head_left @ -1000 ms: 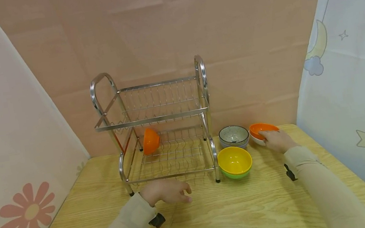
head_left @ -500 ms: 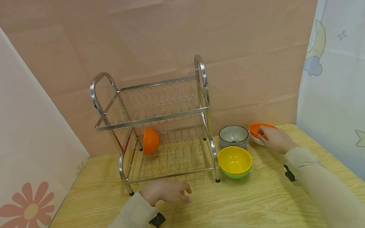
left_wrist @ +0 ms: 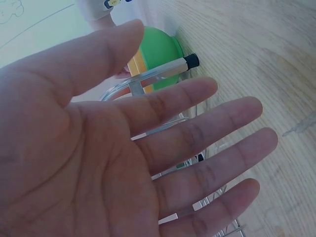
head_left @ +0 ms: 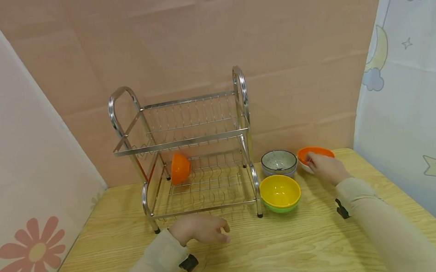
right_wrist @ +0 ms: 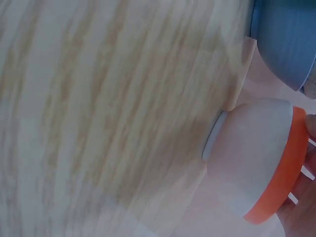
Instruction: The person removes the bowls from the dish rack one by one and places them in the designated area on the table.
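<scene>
In the head view my right hand [head_left: 326, 168] is at the near rim of an orange bowl [head_left: 322, 150] nested in a white bowl [head_left: 305, 168]. The right wrist view shows its fingers gripping the orange bowl's rim [right_wrist: 281, 173], with the white bowl [right_wrist: 252, 148] standing on its foot beneath. My left hand [head_left: 201, 229] hovers before the dish rack, holding nothing; its palm and spread fingers fill much of the left wrist view. Another orange bowl [head_left: 180, 168] stands on its side at the left of the rack's lower tier.
A two-tier metal dish rack [head_left: 203, 210] stands left of the bowls. Close to its right side are a yellow bowl [head_left: 280, 190] stacked in a green one [head_left: 282, 209] and a speckled bowl [head_left: 279, 160] in a lilac one [head_left: 290, 173]. Fabric walls enclose the wooden table [head_left: 260, 260].
My right hand has shifted slightly left along the orange bowl's rim, and that bowl's tilt has changed a little. The left hand has stayed in place.
</scene>
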